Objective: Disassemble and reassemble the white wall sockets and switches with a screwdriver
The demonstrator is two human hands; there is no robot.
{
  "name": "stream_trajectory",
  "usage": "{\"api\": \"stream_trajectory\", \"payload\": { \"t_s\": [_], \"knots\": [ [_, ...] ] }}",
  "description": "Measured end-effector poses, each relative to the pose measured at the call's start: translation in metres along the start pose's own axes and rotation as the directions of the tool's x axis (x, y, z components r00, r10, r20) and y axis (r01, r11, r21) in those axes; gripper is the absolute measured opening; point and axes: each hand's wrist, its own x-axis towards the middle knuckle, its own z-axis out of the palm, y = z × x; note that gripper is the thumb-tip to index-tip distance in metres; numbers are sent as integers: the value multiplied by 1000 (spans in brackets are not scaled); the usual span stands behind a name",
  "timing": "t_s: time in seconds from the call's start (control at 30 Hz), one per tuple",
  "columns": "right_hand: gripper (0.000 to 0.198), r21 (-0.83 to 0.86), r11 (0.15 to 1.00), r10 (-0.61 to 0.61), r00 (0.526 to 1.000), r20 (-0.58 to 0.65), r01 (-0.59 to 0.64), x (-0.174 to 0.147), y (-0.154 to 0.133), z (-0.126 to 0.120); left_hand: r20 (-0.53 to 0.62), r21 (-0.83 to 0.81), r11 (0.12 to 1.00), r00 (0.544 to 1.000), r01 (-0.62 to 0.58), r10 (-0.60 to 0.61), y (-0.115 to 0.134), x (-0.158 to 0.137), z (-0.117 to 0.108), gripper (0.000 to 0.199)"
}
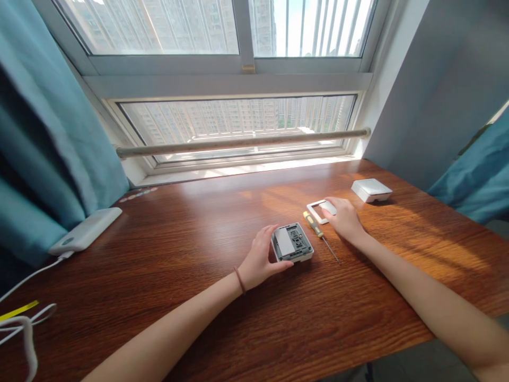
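My left hand [262, 258] grips a square wall switch [303, 241] by its left side, thumb along the front edge and fingers at the back corner. The switch lies face up, its grey inner mechanism bare on the right and a white rocker plate [284, 241] on its left half. Farther right, my right hand [345, 217] pinches a small white rocker plate [327, 207] over a white square frame [314, 212] on the table. Between the two hands lies a screwdriver [314, 225] with a yellow and grey handle, its shaft pointing toward me.
Another white switch box [371, 189] stands at the back right of the wooden table [178, 223]. On the left are a white power bank [85, 231] with a cable, more white cord [27, 339] and a blue curtain [91, 132]. A window with a rail [246, 142] borders the back.
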Motion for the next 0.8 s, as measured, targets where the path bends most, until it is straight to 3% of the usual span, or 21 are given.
{"api": "stream_trajectory", "payload": {
  "t_s": [0.17, 0.47, 0.67, 0.8],
  "knots": [
    [36, -113, 990, 93, 992, 81, -84, 7, 29, 13, 14, -7, 1000, 1000, -4, 5, 3, 0, -2, 77],
    [32, -120, 983, 151, 982, 114, -137, 5, 29, 16, 8, -28, 1000, 1000, 7, -7, 2, 0, -1, 77],
    [30, -7, 990, 139, 990, 34, -139, 7, 25, 11, 17, -10, 1000, 1000, -19, 19, 0, -1, -1, 78],
    [35, 151, 984, 105, 991, -80, -92, -2, -8, -4, -140, 91, 995, 989, -26, 39, 6, 0, -3, 80]
  ]
}}
